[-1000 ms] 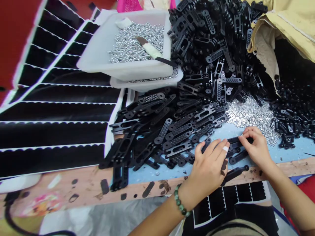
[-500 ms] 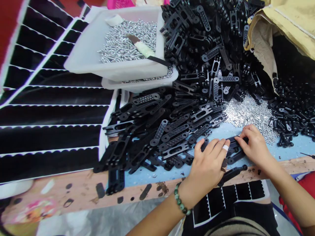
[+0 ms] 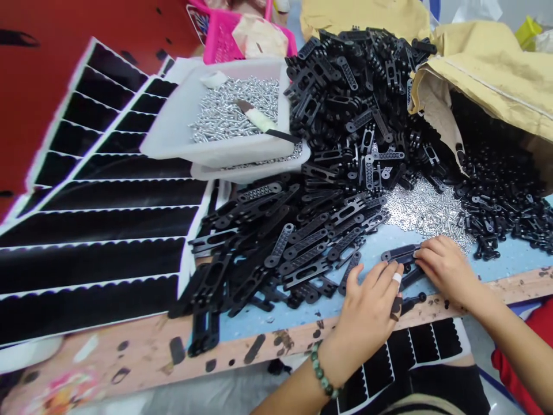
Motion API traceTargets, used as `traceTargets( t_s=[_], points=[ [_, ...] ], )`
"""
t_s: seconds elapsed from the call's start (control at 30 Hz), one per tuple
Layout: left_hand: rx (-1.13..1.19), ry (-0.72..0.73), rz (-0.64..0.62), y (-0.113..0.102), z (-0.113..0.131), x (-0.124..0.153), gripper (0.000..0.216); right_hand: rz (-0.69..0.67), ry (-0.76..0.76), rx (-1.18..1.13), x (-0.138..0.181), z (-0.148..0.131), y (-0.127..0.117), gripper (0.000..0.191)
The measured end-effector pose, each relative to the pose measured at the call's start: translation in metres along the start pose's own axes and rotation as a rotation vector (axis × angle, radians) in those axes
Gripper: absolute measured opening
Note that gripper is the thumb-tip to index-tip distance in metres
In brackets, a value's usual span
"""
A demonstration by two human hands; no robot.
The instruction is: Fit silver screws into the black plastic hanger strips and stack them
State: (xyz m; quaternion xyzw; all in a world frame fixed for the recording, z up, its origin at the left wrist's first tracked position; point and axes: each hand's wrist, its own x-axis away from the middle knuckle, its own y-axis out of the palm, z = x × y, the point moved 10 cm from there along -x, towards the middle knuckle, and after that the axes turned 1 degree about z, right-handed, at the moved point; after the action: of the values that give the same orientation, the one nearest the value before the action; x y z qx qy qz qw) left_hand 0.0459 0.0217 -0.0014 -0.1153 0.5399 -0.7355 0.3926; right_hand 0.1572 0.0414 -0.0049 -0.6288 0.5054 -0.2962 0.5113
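- We're working close to the worktop's front edge (image 3: 254,350), both forearms crossing it.
- For elbow room, we've got a strip of blue covering (image 3: 380,242) behind our fingers and another running off right, along the front edge.
- Going left we'd bump into the heap of black links (image 3: 302,248); straight back it's the silver hardware pile (image 3: 427,207).
- Surface-wise, the blue covering stops short of a scuffed wooden front strip. Farther back sit a white bin (image 3: 170,138) of metal pins with a knife (image 3: 259,120) across it, a pink basket (image 3: 222,40) and a torn paper sack (image 3: 496,75).
- Our black link (image 3: 400,252) is near the front edge, right of the heap. Long axis roughly follows that edge, rounded end pointing left.
- Left hand (image 3: 371,302): fingers together, thumb apart, tips on the parts.
- Right hand (image 3: 447,268): fingers bunched at the link's right end; can't tell if they're clamped.
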Motion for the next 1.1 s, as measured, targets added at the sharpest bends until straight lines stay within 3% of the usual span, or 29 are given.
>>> traceTargets(
  t_s=[0.2,0.57,0.87,1.1],
  points=[
    [0.043,0.011,-0.026,0.007,-0.003,0.0,0.038,-0.024,-0.082,0.129,-0.005,-0.011,0.004,0.019],
    [0.07,0.026,-0.051,0.011,-0.002,0.001,0.049,-0.256,-0.195,0.203,-0.031,-0.01,0.016,0.008],
    [0.089,0.002,-0.02,0.013,-0.002,0.002,0.046,-0.223,0.048,-0.245,-0.018,0.009,0.016,0.007],
    [0.161,0.031,0.073,-0.003,-0.005,0.0,0.035,-0.052,0.195,-0.46,-0.02,0.024,-0.009,0.015]
  ],
)
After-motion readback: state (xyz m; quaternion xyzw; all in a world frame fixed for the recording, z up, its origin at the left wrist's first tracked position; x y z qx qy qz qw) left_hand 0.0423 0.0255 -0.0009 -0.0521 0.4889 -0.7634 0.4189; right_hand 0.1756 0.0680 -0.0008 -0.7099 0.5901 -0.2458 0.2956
